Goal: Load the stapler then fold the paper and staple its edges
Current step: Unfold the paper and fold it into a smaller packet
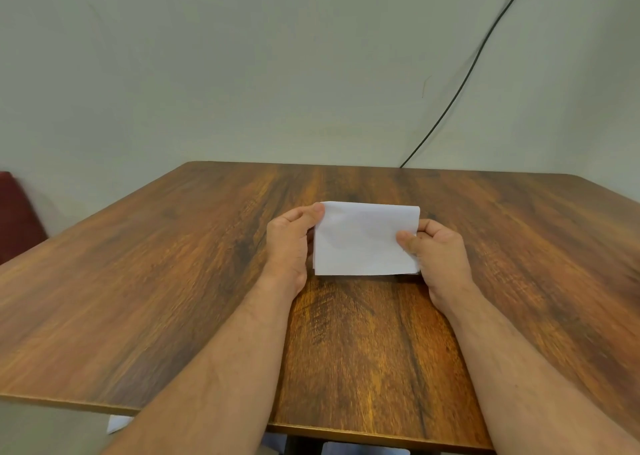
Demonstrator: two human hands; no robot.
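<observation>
Two hands hold the paper (365, 239) over the middle of the table (173, 281), one at each short side. The left hand (289, 246) pinches the left edge, thumb on the upper corner and the other fingers hidden behind the sheet; the right hand (438, 250) pinches the right edge lower down, thumb pressed on the front face, fingers curled behind. Both are closed on the paper, not loose. That two-sided grip seems meant to keep the folded layers lined up and taut, so the stack does not slip or spring open. Layers show at the lower left and lower right corners, so the sheet looks already folded into a small rectangle. Its long axis runs left to right, across the person, and its face is tilted up toward the camera; whether its lower edge touches the table I cannot tell. No stapler is in view, so stapling the edges appears to be the step left. A black cable (467, 73) hangs down the wall behind.
</observation>
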